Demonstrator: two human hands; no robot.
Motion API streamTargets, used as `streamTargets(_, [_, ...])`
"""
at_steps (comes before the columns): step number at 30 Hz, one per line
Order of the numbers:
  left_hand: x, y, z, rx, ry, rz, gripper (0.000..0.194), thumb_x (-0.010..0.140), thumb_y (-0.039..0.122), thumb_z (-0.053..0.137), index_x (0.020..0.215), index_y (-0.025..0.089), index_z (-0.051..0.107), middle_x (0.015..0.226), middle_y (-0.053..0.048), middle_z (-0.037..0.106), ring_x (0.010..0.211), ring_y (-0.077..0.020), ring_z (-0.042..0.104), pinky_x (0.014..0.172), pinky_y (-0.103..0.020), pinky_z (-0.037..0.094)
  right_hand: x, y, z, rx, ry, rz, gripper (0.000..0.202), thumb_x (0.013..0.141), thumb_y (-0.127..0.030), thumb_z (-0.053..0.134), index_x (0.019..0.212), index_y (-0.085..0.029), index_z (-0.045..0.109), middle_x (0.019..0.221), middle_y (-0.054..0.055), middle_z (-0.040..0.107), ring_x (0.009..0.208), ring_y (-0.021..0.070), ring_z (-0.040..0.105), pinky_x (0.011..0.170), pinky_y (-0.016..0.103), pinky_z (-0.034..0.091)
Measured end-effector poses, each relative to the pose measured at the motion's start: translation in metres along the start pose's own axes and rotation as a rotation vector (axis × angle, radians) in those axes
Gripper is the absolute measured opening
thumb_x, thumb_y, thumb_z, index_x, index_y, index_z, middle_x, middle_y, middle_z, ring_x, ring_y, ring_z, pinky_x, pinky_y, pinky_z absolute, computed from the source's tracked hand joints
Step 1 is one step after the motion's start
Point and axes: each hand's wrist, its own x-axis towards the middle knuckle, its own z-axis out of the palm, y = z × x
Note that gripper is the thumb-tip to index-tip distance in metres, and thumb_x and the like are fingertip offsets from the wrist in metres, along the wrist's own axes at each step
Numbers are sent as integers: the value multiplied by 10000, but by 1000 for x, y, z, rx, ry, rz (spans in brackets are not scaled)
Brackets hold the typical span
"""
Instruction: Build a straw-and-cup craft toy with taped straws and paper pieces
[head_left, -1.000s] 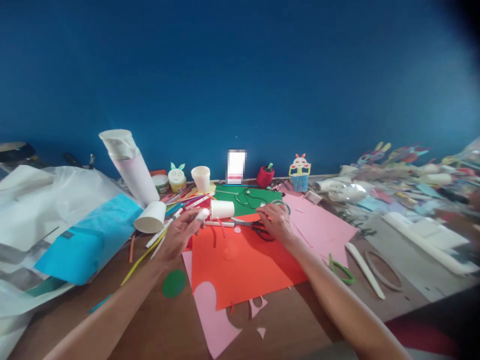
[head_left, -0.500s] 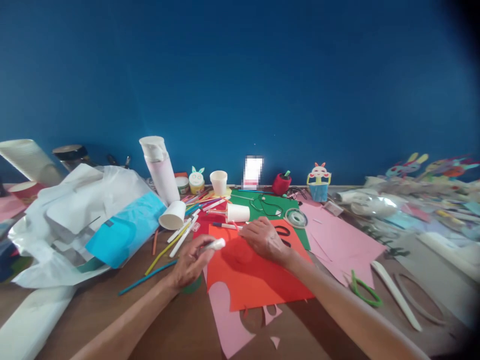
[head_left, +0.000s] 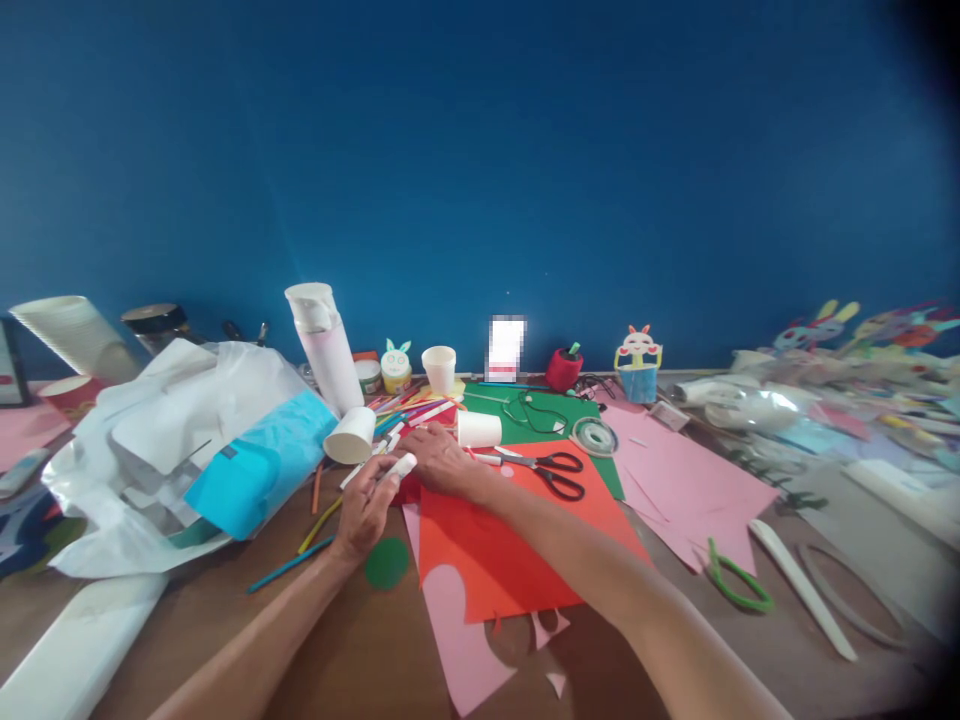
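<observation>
My left hand is closed round a small white tube-like item. Just beyond it, my right hand reaches over the markers and red paper beside a white paper cup lying on its side; its fingertips are hard to make out. Under my right forearm lies an orange-red sheet, with black-handled scissors on its upper part. A green paper circle rests on the brown table near my left wrist. Another white cup lies tipped behind my left hand.
At left are a plastic bag with blue paper and a white bottle. Pink sheets, a tape roll and a green pipe cleaner lie right. Small cup figures stand by the blue wall.
My right hand has moved left, off the orange-red sheet to the markers, uncovering the scissors. My left hand has shifted slightly left and away from me, still holding the white item.
</observation>
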Motion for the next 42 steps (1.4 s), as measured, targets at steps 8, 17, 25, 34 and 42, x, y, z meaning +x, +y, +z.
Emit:
streamTargets(8, [1, -4, 1, 2, -13, -18, 214, 800, 323, 441, 892, 162, 548, 691, -1, 586, 648, -145, 545, 596, -229, 422, 1, 3, -4, -13, 34, 81, 154, 881, -208, 425, 871, -168, 572, 866, 67, 597, 855, 208, 478, 742, 342, 308])
streamTargets(17, [1, 5, 7, 89, -191, 38, 231, 800, 328, 461, 935, 161, 548, 886, -54, 608, 839, -193, 563, 744, -292, 446, -81, 9, -50, 90, 137, 262, 196, 889, -301, 431, 976, -175, 554, 882, 71, 635, 857, 187, 528, 759, 332, 294])
streamTargets(25, [-4, 16, 17, 213, -350, 130, 201, 803, 308, 453, 910, 171, 555, 825, -48, 592, 747, -179, 541, 675, -291, 430, -98, -3, -50, 276, 196, 350, 195, 859, -357, 477, 893, -186, 564, 863, 47, 644, 833, 166, 547, 729, 294, 339])
streamTargets(34, [-3, 10, 21, 267, -361, 173, 214, 791, 306, 467, 919, 170, 571, 830, -57, 612, 741, -186, 541, 656, -286, 422, -100, -3, -49, 259, 184, 263, 188, 871, -330, 461, 932, -177, 553, 888, 59, 638, 837, 174, 534, 746, 315, 332])
streamTargets(42, [-3, 13, 22, 293, -420, 214, 236, 819, 334, 442, 940, 173, 564, 880, -76, 613, 777, -195, 544, 708, -319, 421, -100, -5, -57, 200, 173, 199, 168, 893, -274, 425, 927, -178, 559, 886, 65, 629, 849, 168, 521, 751, 317, 336])
